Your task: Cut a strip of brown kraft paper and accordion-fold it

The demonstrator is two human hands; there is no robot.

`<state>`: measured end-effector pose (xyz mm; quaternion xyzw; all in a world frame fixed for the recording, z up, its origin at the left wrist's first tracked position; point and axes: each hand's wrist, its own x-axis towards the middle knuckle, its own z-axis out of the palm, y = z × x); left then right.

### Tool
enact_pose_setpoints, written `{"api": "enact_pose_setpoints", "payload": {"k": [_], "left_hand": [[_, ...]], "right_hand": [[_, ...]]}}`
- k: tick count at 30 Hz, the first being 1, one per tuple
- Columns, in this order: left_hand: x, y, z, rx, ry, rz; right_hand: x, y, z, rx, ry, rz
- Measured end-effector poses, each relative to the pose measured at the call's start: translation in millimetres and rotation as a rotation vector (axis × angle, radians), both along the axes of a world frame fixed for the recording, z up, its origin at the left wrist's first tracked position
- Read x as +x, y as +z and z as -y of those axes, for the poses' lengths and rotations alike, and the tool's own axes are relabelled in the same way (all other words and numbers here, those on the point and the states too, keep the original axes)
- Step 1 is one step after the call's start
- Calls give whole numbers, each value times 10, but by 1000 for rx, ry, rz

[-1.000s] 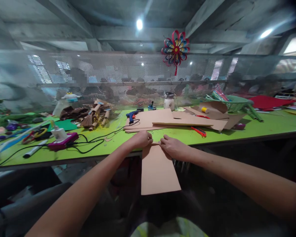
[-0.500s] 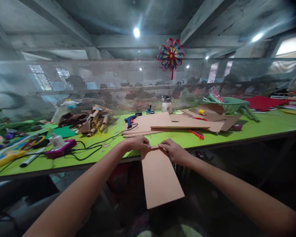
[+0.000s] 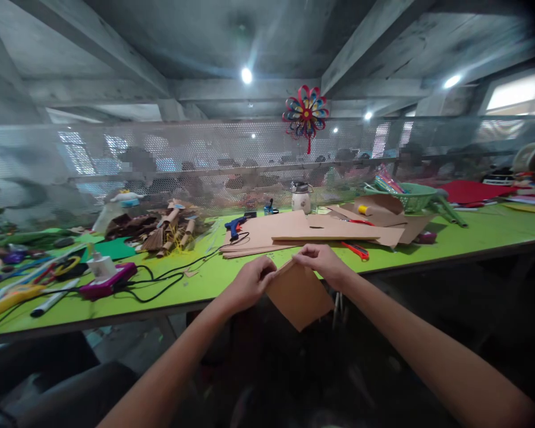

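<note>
So you're holding a flat, tan, four-sided sheet of what looks like stiff card with both hands, and it's hanging just off the near edge of the long lime-green table, over the dark gap on your side. Your bare left hand is pinching the left end of the top edge, thumb and fingertips closed on it, other fingers curling in. Your bare right hand is pinching further along that same edge, also closed at the tips, and it's sitting a bit higher, so the edge is sloping up from left to right.

The relation that matters imo: the pinched edge is running right between your hands, so neither is really nearer to it. The rest of the sheet is dropping below and off to the right, with one corner pointing down and another sitting below your right wrist, so the right hand is closer to that side. The sheet's tilting too much for me to tell its long axis.

Just beyond your hands, a loose stack of larger tan sheets is lying on the table, with a blue glue gun by its left end.
</note>
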<state>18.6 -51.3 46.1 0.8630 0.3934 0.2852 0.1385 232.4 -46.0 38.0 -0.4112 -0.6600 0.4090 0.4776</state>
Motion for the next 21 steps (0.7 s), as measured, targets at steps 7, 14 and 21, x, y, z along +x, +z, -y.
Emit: {"api": "enact_pose_setpoints", "payload": {"k": [7,14,21], "left_hand": [[10,-42,227,-119,-81,66],[-14,-214,361,-452,-112,292],[111,-316,480,-591,-114,428]], "right_hand": [[-27,-94,78,24,23,-119],[-19,-135,62,-47,114,-79],[7,-216,54,-76,258,-16]]}}
